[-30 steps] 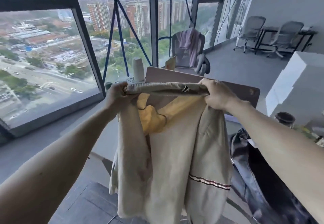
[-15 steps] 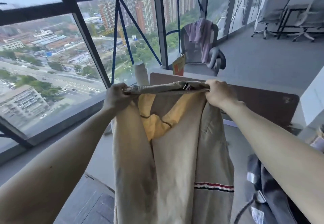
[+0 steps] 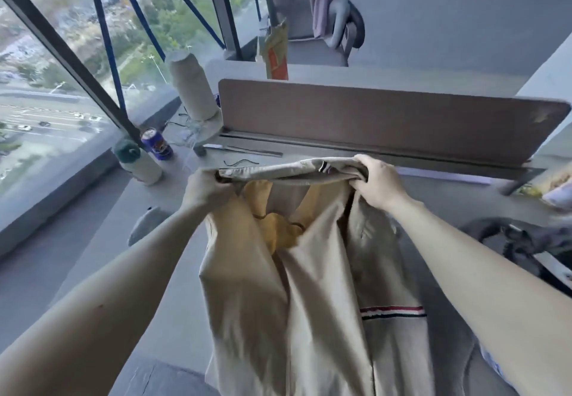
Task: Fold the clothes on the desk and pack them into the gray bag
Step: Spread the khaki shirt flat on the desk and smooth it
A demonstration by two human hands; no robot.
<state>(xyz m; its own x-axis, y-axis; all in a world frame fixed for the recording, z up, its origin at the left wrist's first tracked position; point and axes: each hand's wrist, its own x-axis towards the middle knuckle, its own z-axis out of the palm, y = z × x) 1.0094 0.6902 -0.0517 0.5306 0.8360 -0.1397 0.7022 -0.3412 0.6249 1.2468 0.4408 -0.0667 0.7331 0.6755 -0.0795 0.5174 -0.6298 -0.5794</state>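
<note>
Gripping the waistband, left hand (image 3: 206, 189) and right hand (image 3: 378, 180) curl their fingers around beige trousers (image 3: 309, 287) hanging above the table (image 3: 433, 197), beside the gray bag (image 3: 532, 237).

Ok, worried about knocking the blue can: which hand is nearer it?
Left. The left hand grips the beige garment right of the blue can; the right hand grips it farther right.

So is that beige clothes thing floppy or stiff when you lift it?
Likely floppy: the beige cloth garment with a striped band hangs in loose folds below the left hand and right hand. Probably light too, since gripping just its top edge holds it up.
</note>
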